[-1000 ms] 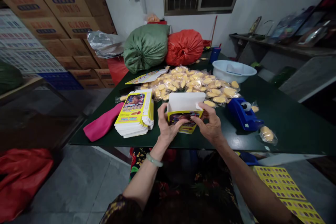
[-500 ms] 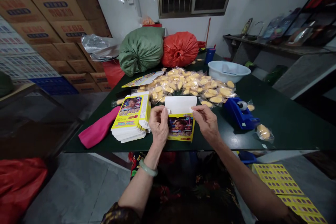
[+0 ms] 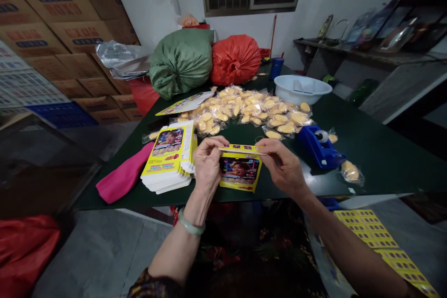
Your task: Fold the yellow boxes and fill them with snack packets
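A yellow printed cardboard box (image 3: 239, 174) stands near the table's front edge, its top flap tipped forward so a narrow printed strip shows. My left hand (image 3: 208, 160) pinches the left end of that flap, thumb and fingers closed. At the flap's right end, my right hand (image 3: 282, 164) grips it the same way. Left of the box lies a stack of flat yellow boxes (image 3: 169, 151). Behind the hands spreads a heap of yellow oval pieces in clear wrappers (image 3: 240, 104). What is inside the held box cannot be seen.
A blue tape dispenser (image 3: 319, 146) and one wrapped piece (image 3: 351, 172) sit on the right. A pink cloth item (image 3: 125, 174) lies at left. Behind are a white basin (image 3: 302, 89), a green sack (image 3: 183, 63) and a red sack (image 3: 235, 59). Yellow packs (image 3: 366, 228) lie below, right.
The box's top flap, upright with its white inside showing earlier, is now folded down towards me. Both hands keep hold of its ends. The view has shifted slightly.
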`<move>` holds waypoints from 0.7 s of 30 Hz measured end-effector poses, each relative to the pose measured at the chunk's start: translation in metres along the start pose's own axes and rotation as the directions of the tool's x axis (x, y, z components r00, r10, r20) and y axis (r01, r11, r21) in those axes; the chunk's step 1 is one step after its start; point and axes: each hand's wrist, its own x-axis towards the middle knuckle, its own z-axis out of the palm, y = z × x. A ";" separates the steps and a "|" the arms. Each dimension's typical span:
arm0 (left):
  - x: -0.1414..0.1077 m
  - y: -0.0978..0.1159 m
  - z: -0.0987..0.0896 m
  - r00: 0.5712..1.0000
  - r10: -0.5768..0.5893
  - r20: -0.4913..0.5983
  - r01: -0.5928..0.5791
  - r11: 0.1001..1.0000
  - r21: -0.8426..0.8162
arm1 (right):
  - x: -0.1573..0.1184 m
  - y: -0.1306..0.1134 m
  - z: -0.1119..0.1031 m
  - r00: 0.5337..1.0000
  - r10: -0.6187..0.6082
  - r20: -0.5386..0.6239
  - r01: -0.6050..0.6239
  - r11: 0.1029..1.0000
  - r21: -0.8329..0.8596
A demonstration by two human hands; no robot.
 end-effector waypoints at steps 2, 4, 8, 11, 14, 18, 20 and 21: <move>-0.001 -0.001 0.000 0.999 0.029 -0.015 -0.029 1.000 0.009 | -0.002 -0.006 -0.003 0.997 -0.057 0.044 0.061 0.994 -0.096; -0.003 -0.002 -0.001 1.000 0.020 -0.014 -0.020 1.000 0.002 | -0.002 -0.013 -0.006 0.993 -0.028 0.116 0.041 0.993 -0.110; -0.012 -0.002 -0.007 0.996 0.065 0.060 -0.065 0.998 0.004 | 0.002 -0.029 -0.006 0.993 0.091 0.070 -0.085 0.993 -0.082; -0.018 -0.002 -0.012 0.986 0.119 0.116 -0.133 0.983 0.125 | 0.006 -0.034 -0.003 0.976 0.201 0.080 -0.201 0.980 -0.004; -0.019 0.001 -0.018 0.979 0.093 0.183 -0.134 0.964 0.229 | 0.006 -0.035 0.000 0.954 0.276 0.118 -0.283 0.958 0.053; -0.012 0.012 -0.026 0.957 0.042 0.287 -0.136 0.938 0.317 | -0.001 -0.036 0.009 0.977 0.214 0.001 -0.213 0.976 -0.053; -0.008 0.017 -0.028 0.943 0.027 0.333 -0.159 0.913 0.375 | -0.005 -0.036 0.017 0.988 0.130 -0.083 -0.142 0.977 -0.158; -0.007 0.019 -0.029 0.936 0.030 0.350 -0.173 0.907 0.384 | -0.007 -0.036 0.021 0.989 0.092 -0.117 -0.114 0.974 -0.197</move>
